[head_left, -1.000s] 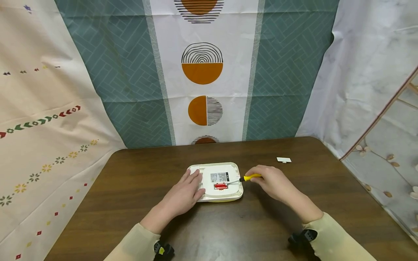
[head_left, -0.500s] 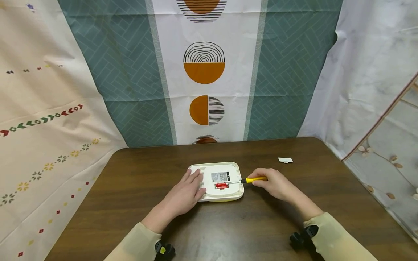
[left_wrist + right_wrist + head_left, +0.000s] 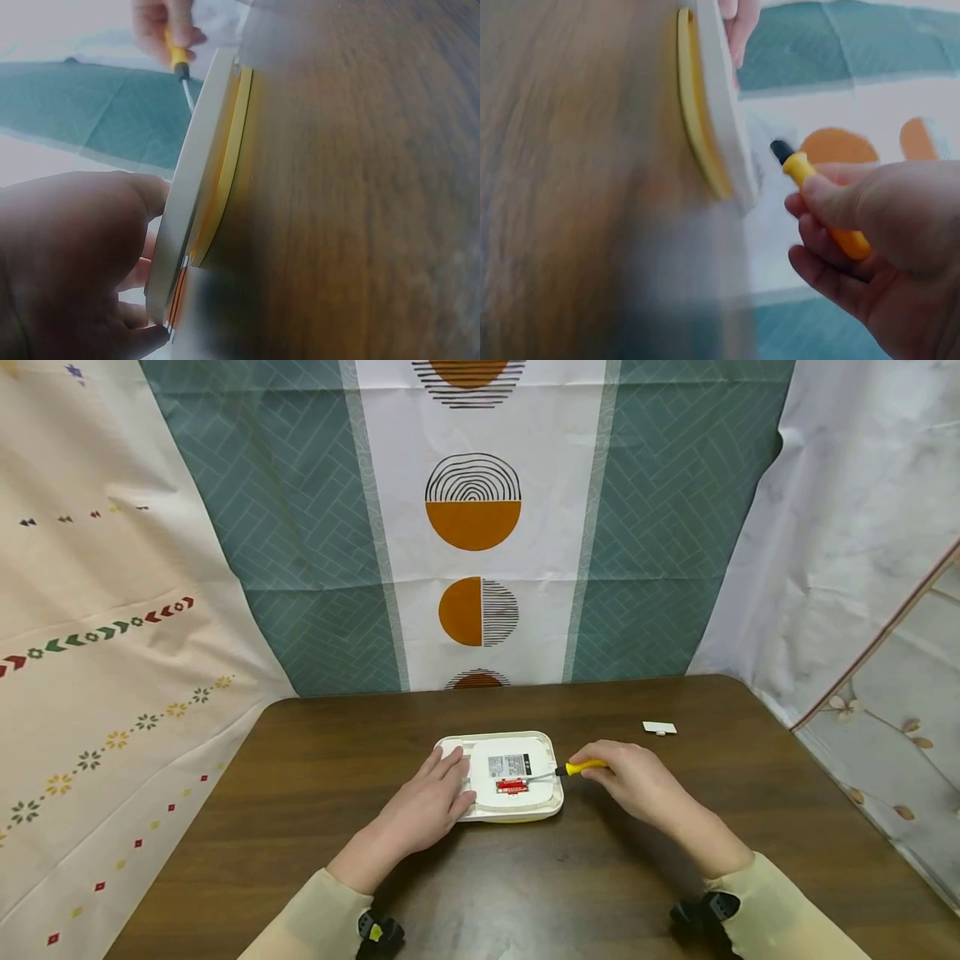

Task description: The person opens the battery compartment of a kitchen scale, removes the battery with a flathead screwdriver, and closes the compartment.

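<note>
A white rounded-rectangular device (image 3: 487,810) lies on the table with its label face up and a yellow part (image 3: 229,172) beneath. Red batteries (image 3: 512,786) sit in its small compartment. My left hand (image 3: 429,800) rests flat on the device's left end, fingers spread and the fingertips over its edge in the left wrist view. My right hand (image 3: 633,778) grips a screwdriver (image 3: 581,767) by its yellow handle, thumb and fingers round it in the right wrist view. The screwdriver's metal shaft slants left, its tip at the right end of the batteries.
A small white battery cover (image 3: 660,727) lies on the brown wooden table (image 3: 360,735), behind and to the right of the right hand. Patterned cloths hang behind the table and along both sides.
The screwdriver's handle was lower and flatter half a second ago; now it is tilted up again, with the right hand slightly raised. The left hand stays on the device.
</note>
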Available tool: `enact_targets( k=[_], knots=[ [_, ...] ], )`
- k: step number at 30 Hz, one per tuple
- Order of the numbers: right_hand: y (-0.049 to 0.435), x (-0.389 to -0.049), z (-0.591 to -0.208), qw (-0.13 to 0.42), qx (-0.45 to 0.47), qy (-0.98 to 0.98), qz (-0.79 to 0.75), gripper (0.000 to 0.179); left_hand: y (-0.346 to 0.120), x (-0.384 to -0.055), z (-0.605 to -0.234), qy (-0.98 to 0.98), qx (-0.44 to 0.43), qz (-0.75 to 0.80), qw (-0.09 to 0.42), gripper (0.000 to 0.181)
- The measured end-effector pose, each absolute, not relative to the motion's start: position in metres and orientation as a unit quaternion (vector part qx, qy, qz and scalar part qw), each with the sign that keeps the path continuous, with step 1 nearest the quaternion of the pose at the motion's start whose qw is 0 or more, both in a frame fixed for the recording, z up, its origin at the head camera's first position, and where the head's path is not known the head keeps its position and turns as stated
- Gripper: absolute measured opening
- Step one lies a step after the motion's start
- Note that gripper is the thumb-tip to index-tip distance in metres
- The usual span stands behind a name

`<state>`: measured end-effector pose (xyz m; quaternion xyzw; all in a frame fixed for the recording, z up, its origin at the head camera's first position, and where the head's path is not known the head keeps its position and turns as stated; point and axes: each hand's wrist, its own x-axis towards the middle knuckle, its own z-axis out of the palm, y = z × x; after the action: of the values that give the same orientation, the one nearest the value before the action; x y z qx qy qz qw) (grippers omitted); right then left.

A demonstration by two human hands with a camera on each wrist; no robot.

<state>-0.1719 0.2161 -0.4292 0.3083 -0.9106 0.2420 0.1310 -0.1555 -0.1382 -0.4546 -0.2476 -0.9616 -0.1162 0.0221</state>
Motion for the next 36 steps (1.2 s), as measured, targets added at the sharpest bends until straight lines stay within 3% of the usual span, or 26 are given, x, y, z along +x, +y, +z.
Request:
enact_targets(
  k=[5, 17, 20, 28, 36],
  knots=[
    [0.202, -0.16, -0.416, 0.208, 0.334, -0.907, 0.15, 0.033, -0.138, -0.156, -0.455, -0.962, -0.244, -0.118, 0.02, 0.064],
    [0.174, -0.146, -0.396, 0.284, 0.386, -0.877, 0.027, 0.041, -0.138, -0.156, -0.454, -0.964, -0.238, -0.121, 0.018, 0.065],
    [0.172, -0.15, -0.392, 0.262, 0.378, -0.887, 0.035, 0.037, -0.139, -0.156, -0.454, -0.963, -0.238, -0.122, 0.02, 0.064],
    [0.206, -0.18, -0.412, 0.144, 0.338, -0.911, 0.19, 0.025, -0.139, -0.156, -0.454, -0.963, -0.239, -0.122, 0.017, 0.064],
    [0.224, -0.191, -0.429, 0.088, 0.318, -0.903, 0.274, 0.025, -0.139, -0.156, -0.454, -0.963, -0.241, -0.12, 0.019, 0.065]
  ],
)
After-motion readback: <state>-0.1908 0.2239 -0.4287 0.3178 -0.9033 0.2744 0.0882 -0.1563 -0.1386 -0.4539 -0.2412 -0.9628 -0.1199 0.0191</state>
